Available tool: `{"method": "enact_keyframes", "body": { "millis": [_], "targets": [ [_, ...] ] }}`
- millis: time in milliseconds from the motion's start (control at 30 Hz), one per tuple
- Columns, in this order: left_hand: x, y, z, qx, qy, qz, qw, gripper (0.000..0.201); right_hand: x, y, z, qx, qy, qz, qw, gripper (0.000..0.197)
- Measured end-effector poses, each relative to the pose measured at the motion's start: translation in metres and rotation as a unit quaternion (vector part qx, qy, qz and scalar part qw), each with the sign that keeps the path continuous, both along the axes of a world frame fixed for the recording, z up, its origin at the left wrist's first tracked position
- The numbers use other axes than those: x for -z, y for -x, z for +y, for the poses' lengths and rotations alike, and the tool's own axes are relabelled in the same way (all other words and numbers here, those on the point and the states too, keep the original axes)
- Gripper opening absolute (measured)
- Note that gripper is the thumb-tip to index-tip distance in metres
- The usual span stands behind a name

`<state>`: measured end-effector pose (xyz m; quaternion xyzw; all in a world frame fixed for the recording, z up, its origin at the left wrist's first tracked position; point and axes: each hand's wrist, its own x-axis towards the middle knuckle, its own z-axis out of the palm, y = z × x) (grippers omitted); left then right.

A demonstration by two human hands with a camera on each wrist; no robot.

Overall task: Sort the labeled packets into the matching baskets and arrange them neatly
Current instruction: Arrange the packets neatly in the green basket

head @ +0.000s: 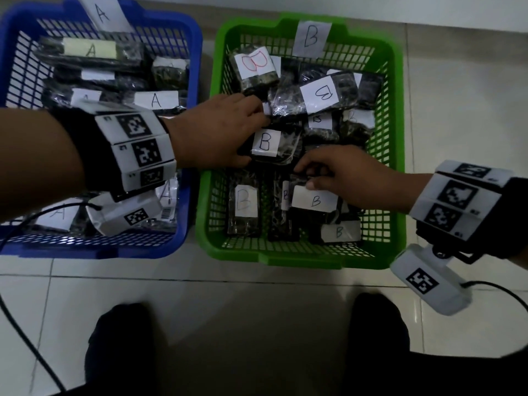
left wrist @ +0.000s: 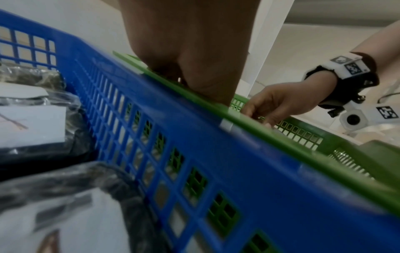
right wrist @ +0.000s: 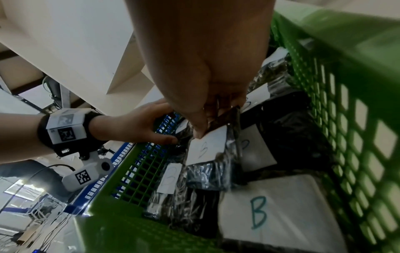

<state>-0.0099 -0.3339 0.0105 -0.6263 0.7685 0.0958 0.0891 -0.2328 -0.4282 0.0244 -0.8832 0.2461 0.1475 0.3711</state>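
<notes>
Two mesh baskets stand side by side on the tiled floor. The green basket carries a paper tag marked B on its far wall and is crowded with dark plastic packets bearing white B labels. To its left, almost touching it, the blue basket holds packets labelled A.

The right hand reaches in over the green basket's right rim. Its grip is closed in a pinch: thumb and fingertips hold the top edge of a B packet that lies in the near half of the green basket, among other B packets.

The left hand comes in across the blue basket, its fingers inside the green basket at a centre B packet. Whether its grip is closed on anything I cannot tell.
</notes>
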Motion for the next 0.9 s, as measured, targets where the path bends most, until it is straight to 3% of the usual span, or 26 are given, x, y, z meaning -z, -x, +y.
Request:
{"method": "enact_keyframes", "body": {
  "millis": [200,467,600,767,833,900],
  "targets": [
    [0.001,0.002,0.000,-0.001,0.002,0.000,1.000,0.071,0.004,-0.006,0.016,-0.026,0.016,-0.028,0.999,0.023],
    [-0.008,0.015,0.021,0.036,0.065,0.014,0.997,0.055,0.018,-0.007,0.025,-0.122,0.048,0.007,0.991,0.031],
    [0.003,0.011,0.023,-0.014,0.037,0.053,0.998,0.054,0.010,-0.006,0.018,-0.026,-0.006,-0.019,0.999,0.024],
    [0.005,0.005,0.021,-0.065,0.060,0.212,0.973,0.032,0.001,-0.031,0.023,0.093,-0.162,-0.094,0.978,0.021],
    [0.004,0.002,0.024,-0.057,0.060,0.232,0.969,0.025,0.004,-0.038,0.031,0.079,-0.160,-0.103,0.979,0.022],
    [0.003,0.001,0.024,-0.022,0.044,0.200,0.978,0.025,0.007,-0.037,0.034,0.011,-0.099,-0.083,0.992,0.025]
  ]
}}
